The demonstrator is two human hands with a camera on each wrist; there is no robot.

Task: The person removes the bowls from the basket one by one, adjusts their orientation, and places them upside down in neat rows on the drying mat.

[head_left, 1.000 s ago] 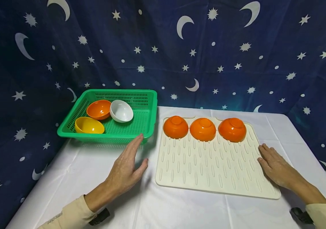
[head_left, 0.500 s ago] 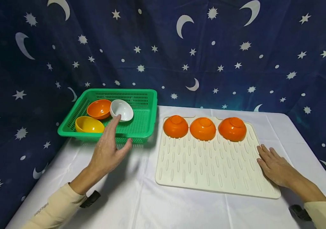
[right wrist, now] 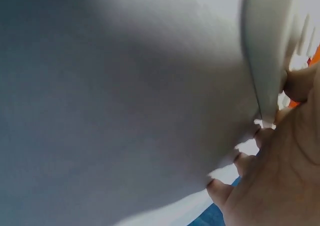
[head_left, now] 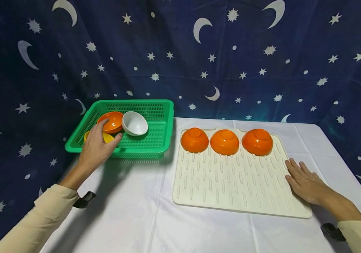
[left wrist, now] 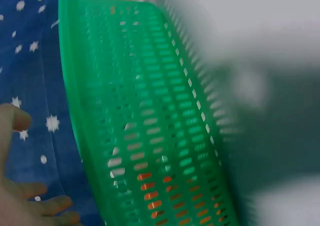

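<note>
Holds left hand (head_left: 95, 149) loosely spread, grasping nothing, at yellow bowl (head_left: 107, 137), hiding part of it inside slotted green basket (head_left: 145, 150) near orange bowl (head_left: 114, 122) and white bowl (head_left: 135, 123); rests right hand (head_left: 307, 184) flat along ridged cream mat (head_left: 231, 182) bearing three glossy inverted bowls (head_left: 225, 142).

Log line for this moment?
left hand: near glossy yellow bowl in green plastic basket | right hand: at cream ribbed mat | on mat: three inverted orange bowls

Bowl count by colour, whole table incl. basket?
Orange bowls: 4 (3 upside down on the mat, 1 in the green basket)
Yellow bowl: 1, in the basket
White bowl: 1, in the basket
Total: 6
</note>
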